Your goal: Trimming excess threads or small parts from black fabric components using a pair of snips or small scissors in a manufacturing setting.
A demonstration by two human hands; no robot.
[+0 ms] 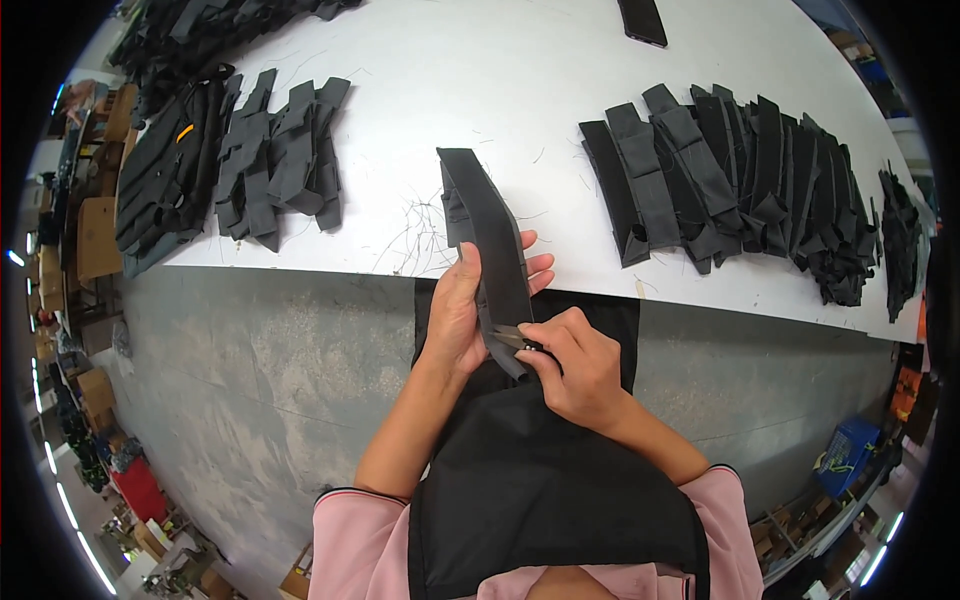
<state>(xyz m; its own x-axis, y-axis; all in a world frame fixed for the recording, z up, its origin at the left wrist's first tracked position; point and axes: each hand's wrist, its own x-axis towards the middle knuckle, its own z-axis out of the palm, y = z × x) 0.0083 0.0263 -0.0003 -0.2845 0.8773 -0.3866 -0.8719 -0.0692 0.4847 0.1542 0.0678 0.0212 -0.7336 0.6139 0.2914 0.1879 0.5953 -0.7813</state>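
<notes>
A long black fabric strip (492,225) with folded, stitched layers lies across my left hand (462,312). My left thumb presses on its near side, and the fingers show beyond its right edge. Its far end reaches over the white table, while the near end hangs above my black apron. My right hand (572,365) pinches small thread snips (510,336), whose metal blades touch the strip near its lower end. Most of the snips' handle is hidden by my fingers.
Several dark fabric strips (690,150) lie in an overlapping row on the right of the white table (400,120). More strips (300,140) and a black bag (175,170) are at the left. A phone (642,20) lies at the far edge. Cut threads are scattered ahead.
</notes>
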